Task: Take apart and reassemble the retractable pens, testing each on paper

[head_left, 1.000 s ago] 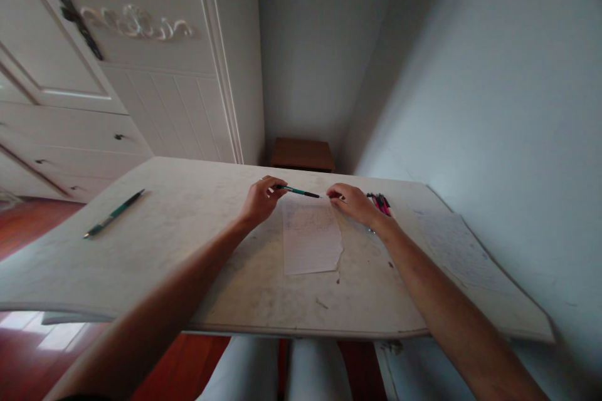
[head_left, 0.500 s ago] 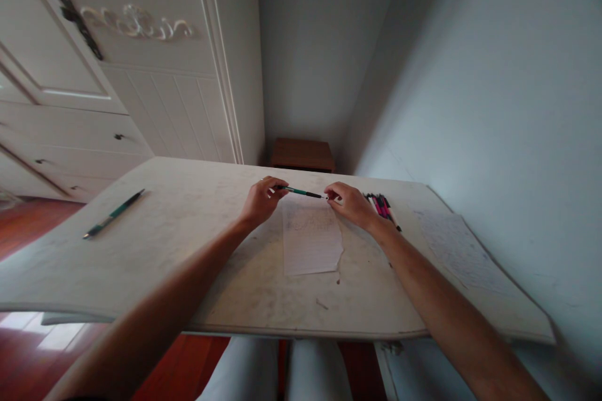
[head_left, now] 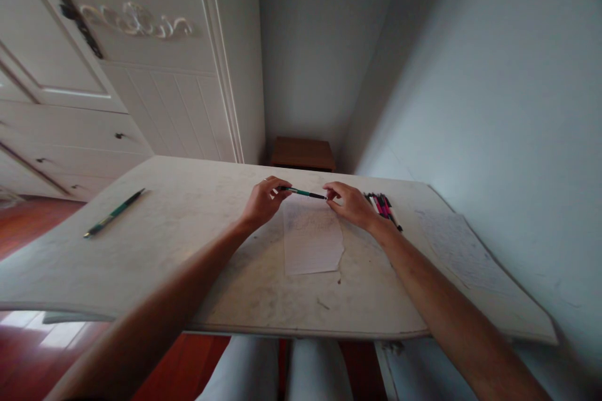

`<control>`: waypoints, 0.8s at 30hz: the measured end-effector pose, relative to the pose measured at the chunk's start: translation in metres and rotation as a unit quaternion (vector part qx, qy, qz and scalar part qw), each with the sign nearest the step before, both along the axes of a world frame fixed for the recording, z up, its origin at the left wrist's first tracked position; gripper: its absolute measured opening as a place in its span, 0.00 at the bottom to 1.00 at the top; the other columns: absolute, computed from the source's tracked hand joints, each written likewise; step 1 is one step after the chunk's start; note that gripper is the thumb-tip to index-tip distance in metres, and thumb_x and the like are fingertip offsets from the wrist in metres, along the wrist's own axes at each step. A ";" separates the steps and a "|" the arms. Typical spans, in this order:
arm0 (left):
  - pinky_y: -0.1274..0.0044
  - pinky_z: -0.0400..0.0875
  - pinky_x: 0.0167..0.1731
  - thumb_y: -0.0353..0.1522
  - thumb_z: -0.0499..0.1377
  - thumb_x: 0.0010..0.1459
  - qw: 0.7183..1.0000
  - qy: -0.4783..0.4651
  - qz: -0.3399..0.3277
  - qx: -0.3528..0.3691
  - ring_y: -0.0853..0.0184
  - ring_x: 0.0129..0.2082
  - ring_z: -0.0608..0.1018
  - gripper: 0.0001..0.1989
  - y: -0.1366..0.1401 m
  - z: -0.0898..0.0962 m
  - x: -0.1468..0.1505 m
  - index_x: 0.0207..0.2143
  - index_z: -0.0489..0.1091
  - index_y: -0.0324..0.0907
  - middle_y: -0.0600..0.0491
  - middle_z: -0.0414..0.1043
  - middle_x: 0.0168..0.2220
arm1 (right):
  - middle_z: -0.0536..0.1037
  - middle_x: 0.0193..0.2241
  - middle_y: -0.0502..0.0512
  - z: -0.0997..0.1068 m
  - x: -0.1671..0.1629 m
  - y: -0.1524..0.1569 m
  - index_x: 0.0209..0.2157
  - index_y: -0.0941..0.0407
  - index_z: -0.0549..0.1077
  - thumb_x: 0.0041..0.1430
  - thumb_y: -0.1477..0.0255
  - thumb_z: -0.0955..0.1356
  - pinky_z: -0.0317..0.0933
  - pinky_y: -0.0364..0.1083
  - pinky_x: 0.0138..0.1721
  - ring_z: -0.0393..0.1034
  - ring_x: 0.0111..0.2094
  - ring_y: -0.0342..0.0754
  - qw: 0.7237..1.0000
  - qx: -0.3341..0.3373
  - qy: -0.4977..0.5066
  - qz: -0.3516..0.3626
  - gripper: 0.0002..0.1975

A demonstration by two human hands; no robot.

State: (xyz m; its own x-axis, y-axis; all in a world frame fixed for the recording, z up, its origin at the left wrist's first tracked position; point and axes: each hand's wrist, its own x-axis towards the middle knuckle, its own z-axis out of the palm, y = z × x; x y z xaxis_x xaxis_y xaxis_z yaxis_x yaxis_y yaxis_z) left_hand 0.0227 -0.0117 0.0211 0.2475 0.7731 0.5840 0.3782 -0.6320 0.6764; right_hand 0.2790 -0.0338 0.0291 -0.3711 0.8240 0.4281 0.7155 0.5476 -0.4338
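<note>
My left hand (head_left: 267,202) is closed around the rear part of a green and black pen (head_left: 303,192), which is held nearly level above a sheet of lined paper (head_left: 313,250). At the pen's front end, my right hand (head_left: 347,202) pinches a small tip piece (head_left: 326,198) between thumb and forefinger. That piece meets the pen's point; whether it is fitted on cannot be told. The paper has writing on its upper part and a torn lower right corner. Beyond my right hand lies a bunch of pens (head_left: 383,205), some pink and some black.
Another green pen (head_left: 115,213) lies on the left of the white table (head_left: 197,200). A written sheet (head_left: 458,247) lies at the right, close to the wall. A white cabinet (head_left: 188,100) stands at the far left, and a brown wooden stand (head_left: 302,153) is behind the table.
The pen has moved slightly right in my left hand, and the gap between its point and the piece in my right hand has closed. My right hand has hardly moved.
</note>
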 end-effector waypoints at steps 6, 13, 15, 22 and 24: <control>0.76 0.73 0.31 0.32 0.61 0.56 1.000 -0.001 0.008 0.001 0.68 0.30 0.76 0.06 0.001 0.000 -0.002 0.35 0.76 0.41 0.51 0.76 0.33 | 0.79 0.35 0.55 -0.001 0.005 0.002 0.47 0.55 0.72 0.55 0.75 0.68 0.66 0.48 0.42 0.74 0.35 0.47 0.999 0.024 0.043 0.007 0.16; 0.76 0.72 0.31 0.31 0.62 0.54 1.000 0.012 0.022 -0.013 0.68 0.29 0.76 0.06 0.001 -0.001 -0.002 0.35 0.77 0.41 0.51 0.78 0.32 | 0.80 0.35 0.55 0.002 0.005 0.001 0.46 0.55 0.72 0.57 0.71 0.70 0.67 0.49 0.44 0.75 0.36 0.49 0.994 0.071 0.080 -0.023 0.14; 0.76 0.72 0.31 0.32 0.62 0.54 0.999 0.017 0.023 -0.018 0.68 0.29 0.76 0.06 0.001 -0.002 -0.002 0.35 0.77 0.41 0.51 0.78 0.32 | 0.80 0.35 0.55 0.002 0.006 0.002 0.46 0.55 0.72 0.57 0.71 0.70 0.67 0.50 0.44 0.75 0.36 0.49 0.993 0.085 0.080 -0.025 0.14; 0.77 0.72 0.31 0.32 0.62 0.54 0.998 0.021 0.025 -0.051 0.69 0.28 0.76 0.07 0.000 -0.001 -0.001 0.36 0.77 0.41 0.52 0.79 0.32 | 0.81 0.34 0.55 -0.001 0.006 0.004 0.45 0.55 0.74 0.57 0.70 0.70 0.68 0.49 0.43 0.76 0.35 0.49 0.992 0.090 0.084 -0.005 0.13; 0.78 0.72 0.31 0.32 0.63 0.53 0.998 0.014 0.031 -0.060 0.69 0.28 0.76 0.07 0.000 -0.001 -0.001 0.35 0.78 0.41 0.52 0.79 0.31 | 0.81 0.34 0.55 -0.001 0.004 0.003 0.45 0.55 0.74 0.57 0.70 0.70 0.69 0.49 0.43 0.76 0.35 0.48 0.991 0.089 0.098 -0.008 0.13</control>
State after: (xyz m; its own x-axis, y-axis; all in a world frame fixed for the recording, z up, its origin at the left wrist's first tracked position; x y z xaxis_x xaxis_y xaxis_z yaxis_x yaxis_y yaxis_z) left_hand 0.0218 -0.0120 0.0204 0.2126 0.8515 0.4793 0.4336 -0.5218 0.7346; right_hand 0.2835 -0.0310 0.0284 -0.2538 0.7335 0.6305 0.6359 0.6177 -0.4627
